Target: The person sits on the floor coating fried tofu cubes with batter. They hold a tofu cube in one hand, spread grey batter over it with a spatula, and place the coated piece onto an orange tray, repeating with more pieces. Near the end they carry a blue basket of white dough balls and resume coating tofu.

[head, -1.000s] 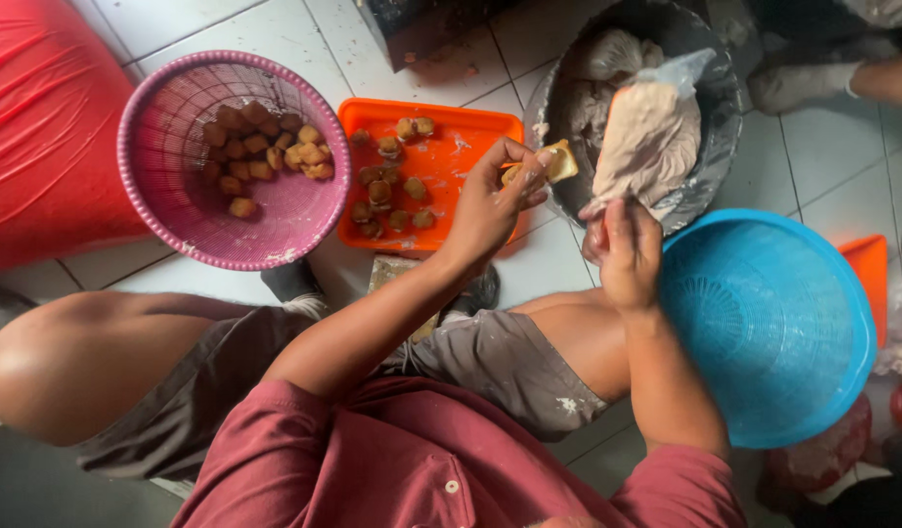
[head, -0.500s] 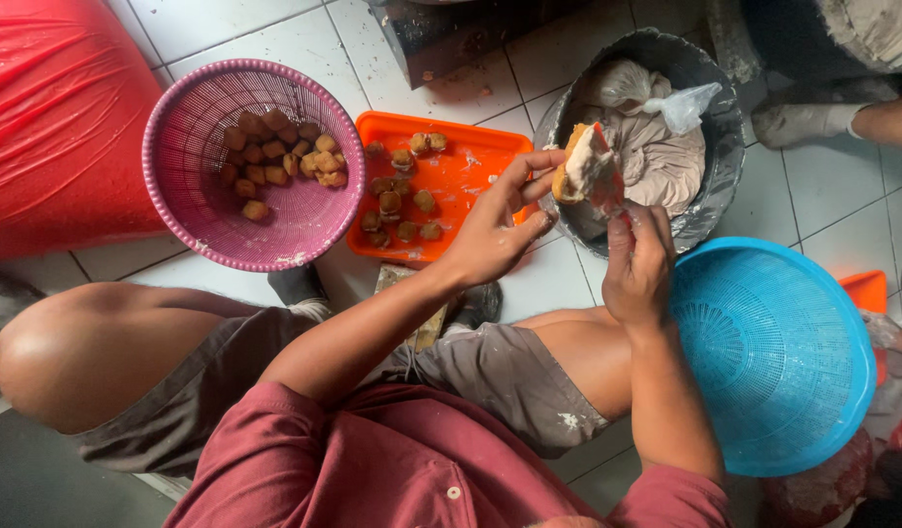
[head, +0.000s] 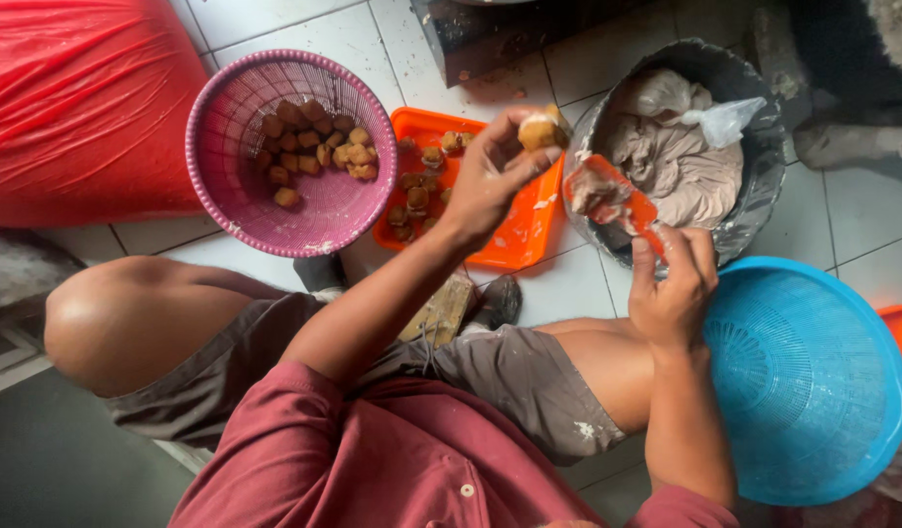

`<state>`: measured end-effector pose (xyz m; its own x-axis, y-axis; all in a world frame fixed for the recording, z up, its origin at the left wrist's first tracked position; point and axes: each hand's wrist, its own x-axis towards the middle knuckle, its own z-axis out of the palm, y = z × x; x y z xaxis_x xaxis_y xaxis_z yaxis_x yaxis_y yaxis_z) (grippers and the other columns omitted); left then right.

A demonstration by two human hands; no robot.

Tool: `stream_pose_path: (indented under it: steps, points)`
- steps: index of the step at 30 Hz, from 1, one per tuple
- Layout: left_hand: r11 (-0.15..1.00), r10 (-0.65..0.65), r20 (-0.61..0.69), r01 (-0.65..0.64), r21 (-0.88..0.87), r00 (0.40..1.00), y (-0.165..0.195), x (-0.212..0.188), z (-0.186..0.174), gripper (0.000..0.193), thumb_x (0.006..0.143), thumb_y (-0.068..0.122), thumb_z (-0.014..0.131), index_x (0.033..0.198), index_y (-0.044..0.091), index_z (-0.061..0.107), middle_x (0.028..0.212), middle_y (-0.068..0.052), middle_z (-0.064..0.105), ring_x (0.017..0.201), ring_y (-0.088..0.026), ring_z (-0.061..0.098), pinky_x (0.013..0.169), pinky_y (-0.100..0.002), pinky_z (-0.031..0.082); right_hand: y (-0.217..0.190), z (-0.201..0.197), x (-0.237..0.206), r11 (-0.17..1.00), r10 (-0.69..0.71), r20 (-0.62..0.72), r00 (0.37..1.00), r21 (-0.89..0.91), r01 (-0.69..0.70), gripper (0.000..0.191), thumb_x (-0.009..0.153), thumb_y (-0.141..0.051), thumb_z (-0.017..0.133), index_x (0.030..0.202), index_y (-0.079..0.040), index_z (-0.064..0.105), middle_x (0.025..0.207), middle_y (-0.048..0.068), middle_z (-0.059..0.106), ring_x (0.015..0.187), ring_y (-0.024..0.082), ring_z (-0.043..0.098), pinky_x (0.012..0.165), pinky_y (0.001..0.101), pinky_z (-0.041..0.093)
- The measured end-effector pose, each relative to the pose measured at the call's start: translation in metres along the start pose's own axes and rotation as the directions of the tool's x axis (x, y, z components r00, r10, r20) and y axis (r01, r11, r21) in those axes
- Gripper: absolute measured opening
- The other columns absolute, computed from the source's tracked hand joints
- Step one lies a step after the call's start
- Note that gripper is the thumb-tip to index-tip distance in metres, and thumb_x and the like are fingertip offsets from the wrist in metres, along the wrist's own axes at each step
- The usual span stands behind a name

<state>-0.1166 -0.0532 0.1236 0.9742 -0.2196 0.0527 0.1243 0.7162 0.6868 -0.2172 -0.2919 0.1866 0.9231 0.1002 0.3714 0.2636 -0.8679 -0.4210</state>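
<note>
overhead, the left hand (head: 490, 176) pinches a browned tofu puff (head: 541, 130) in its fingertips, above the orange tray (head: 524, 230) on the tiled floor. just beside it, the right hand (head: 674, 288) grips an orange spatula (head: 622, 200) smeared with pale paste, over the rim of the grey basin (head: 754, 196). a pink basket (head: 236, 186) of puffs sits past the tray, and a blue basket (head: 813, 381) lies near the right wrist.

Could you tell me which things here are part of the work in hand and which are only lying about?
In use:
left hand holding a fried tofu puff
right hand holding an orange spatula loaded with paste
grey bowl of paste
orange tray of puffs
pink basket of puffs

Lying about:
blue basket
red plastic sack
</note>
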Motion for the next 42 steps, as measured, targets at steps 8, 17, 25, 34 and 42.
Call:
stream_pose_path:
  steps: [8, 17, 25, 34, 42]
  points:
    - [0.872, -0.442, -0.557, 0.482, -0.083, 0.703, -0.083, -0.028, -0.129, 0.049, 0.098, 0.042, 0.057, 0.139, 0.015, 0.061, 0.140, 0.001, 0.063, 0.130, -0.019, 0.059, 0.097, -0.039, 0.047, 0.026, 0.002, -0.015, 0.546, 0.396, 0.293, 0.870, 0.687, -0.480, 0.026, 0.118, -0.019, 0.053, 0.127, 0.002, 0.064, 0.092, 0.000, 0.055, 0.080, 0.006, 0.045, 0.077, 0.0237, 0.038]
    - [0.929, -0.107, -0.577, 0.289, 0.233, 0.810, -0.065, -0.007, -0.150, 0.049, 0.104, 0.032, 0.064, 0.145, 0.008, 0.057, 0.144, -0.008, 0.062, 0.123, -0.024, 0.064, 0.105, -0.036, 0.051, 0.027, 0.002, -0.017, 0.179, 0.441, 0.479, 0.759, 0.782, -0.598, 0.029, 0.122, -0.026, 0.053, 0.118, 0.002, 0.058, 0.089, 0.003, 0.051, 0.075, 0.008, 0.042, 0.069, 0.0227, 0.035]
    - [0.057, 0.554, -0.621, 0.719, 0.693, 0.555, 0.015, -0.062, -0.250, 0.037, 0.099, 0.016, 0.065, 0.135, 0.008, 0.061, 0.133, -0.010, 0.063, 0.124, -0.026, 0.062, 0.106, -0.041, 0.053, 0.038, -0.004, -0.017, 0.047, 0.434, 0.588, 0.682, 0.742, -0.669, 0.041, 0.123, -0.037, 0.049, 0.107, 0.000, 0.055, 0.079, 0.005, 0.046, 0.061, 0.009, 0.034, 0.057, 0.0229, 0.026]
    - [-0.174, 0.167, -0.810, 0.825, 0.537, 0.562, -0.002, -0.085, -0.282, 0.029, 0.103, 0.029, 0.057, 0.124, 0.008, 0.057, 0.127, -0.019, 0.060, 0.117, -0.041, 0.062, 0.093, -0.056, 0.052, 0.031, 0.007, 0.003, 0.038, 0.509, 0.567, 0.647, 0.737, -0.675, 0.041, 0.117, -0.040, 0.045, 0.112, -0.001, 0.059, 0.076, 0.004, 0.046, 0.057, 0.008, 0.033, 0.052, 0.0235, 0.026]
    - [0.001, 0.135, -0.693, 0.699, 0.715, 0.708, 0.008, -0.060, -0.246, 0.052, 0.084, 0.021, 0.065, 0.131, 0.005, 0.049, 0.136, -0.023, 0.052, 0.121, -0.045, 0.055, 0.096, -0.052, 0.049, 0.023, 0.003, 0.006, 0.047, 0.495, 0.523, 0.694, 0.781, -0.623, 0.028, 0.113, -0.032, 0.051, 0.109, -0.005, 0.059, 0.077, 0.004, 0.052, 0.057, 0.008, 0.039, 0.052, 0.0225, 0.031]
